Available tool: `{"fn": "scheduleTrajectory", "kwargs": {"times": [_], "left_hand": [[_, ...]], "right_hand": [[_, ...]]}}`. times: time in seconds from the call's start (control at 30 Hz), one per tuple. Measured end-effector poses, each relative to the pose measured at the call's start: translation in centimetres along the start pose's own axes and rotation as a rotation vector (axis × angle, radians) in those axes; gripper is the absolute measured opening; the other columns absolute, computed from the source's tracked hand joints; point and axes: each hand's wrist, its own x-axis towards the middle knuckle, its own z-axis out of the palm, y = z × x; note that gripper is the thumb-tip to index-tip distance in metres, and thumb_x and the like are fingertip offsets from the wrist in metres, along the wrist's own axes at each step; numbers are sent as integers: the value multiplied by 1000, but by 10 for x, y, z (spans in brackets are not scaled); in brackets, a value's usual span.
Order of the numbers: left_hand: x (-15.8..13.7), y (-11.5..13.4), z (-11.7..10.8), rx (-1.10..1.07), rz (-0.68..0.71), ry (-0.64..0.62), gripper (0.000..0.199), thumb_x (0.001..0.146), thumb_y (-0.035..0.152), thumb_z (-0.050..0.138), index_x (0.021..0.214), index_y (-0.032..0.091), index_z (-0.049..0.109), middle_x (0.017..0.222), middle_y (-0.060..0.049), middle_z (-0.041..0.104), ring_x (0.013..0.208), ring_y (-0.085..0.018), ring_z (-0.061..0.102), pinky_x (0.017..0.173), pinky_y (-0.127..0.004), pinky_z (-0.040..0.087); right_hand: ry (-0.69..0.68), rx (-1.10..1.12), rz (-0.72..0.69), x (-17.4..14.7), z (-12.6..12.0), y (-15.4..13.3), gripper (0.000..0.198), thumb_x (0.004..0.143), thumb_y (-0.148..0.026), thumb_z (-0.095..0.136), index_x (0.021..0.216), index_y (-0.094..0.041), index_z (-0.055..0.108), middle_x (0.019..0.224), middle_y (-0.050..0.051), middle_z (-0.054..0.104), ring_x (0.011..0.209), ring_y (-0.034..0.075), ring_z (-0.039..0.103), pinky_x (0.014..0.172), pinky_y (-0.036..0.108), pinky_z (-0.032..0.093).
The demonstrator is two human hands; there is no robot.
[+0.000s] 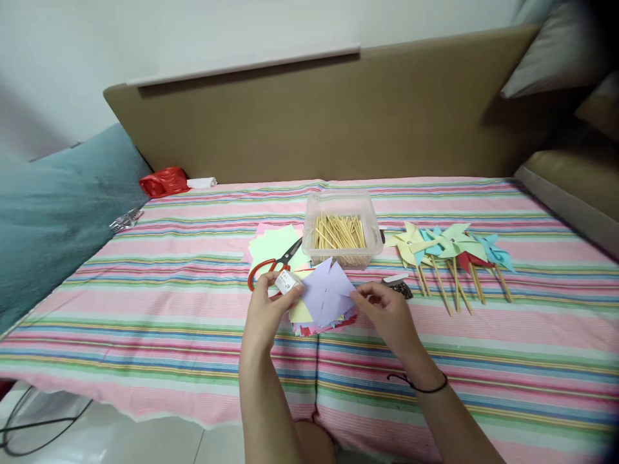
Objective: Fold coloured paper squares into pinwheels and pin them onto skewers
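Between my hands is a purple paper square (323, 298) with slits cut from its corners and small dark marks at its middle. My left hand (271, 303) is closed at its left corner; a small white printed piece (287, 281), its kind unclear, shows between the thumb and fingers. My right hand (384, 309) pinches the right corner. Beneath lies a stack of coloured paper pieces (304, 330). Red-handled scissors (275, 263) rest on pale green paper sheets (271, 248) just beyond my left hand.
Behind the paper stands a clear plastic box (374, 238) of wooden sticks (338, 232). Several paper pinwheels (452, 241) on sticks lie at the right. A small dark packet (399, 287) is beside my right hand. A red plastic bag (165, 182) sits far left on the striped cloth (169, 309).
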Motion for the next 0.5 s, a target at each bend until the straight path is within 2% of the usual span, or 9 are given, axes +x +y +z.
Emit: {"fn": "scheduleTrajectory", "kwargs": {"times": [0.13,0.3,0.4,0.5], "left_hand": [[-2,2,3,-25,-28,-43,50,62,39,77,102,17,55,101,-7,65,81,-19,66,69,-32,54],[-3,4,11,23,-9,-68,50,59,36,78,100,19,55,96,-5,65,75,-19,66,57,-27,51],[-2,2,16,93,-1,-148,53,53,32,82,98,21,56,83,-3,67,74,-21,66,55,-27,50],[-1,-1,23,162,28,-161,57,46,29,84,96,20,58,78,-5,68,75,-24,67,55,-30,51]], "right_hand": [[-50,161,17,-2,-41,4,21,70,-39,72,72,-19,67,70,3,65,67,17,58,61,28,48],[270,431,35,-10,-93,16,20,59,-38,79,67,-23,66,66,0,62,64,16,58,58,27,48],[349,517,44,-12,-103,20,17,61,-34,78,70,-24,67,71,0,63,67,16,58,60,27,48],[355,533,20,-12,-102,19,13,64,-31,75,71,-23,67,71,1,62,70,16,58,63,29,48]]}}
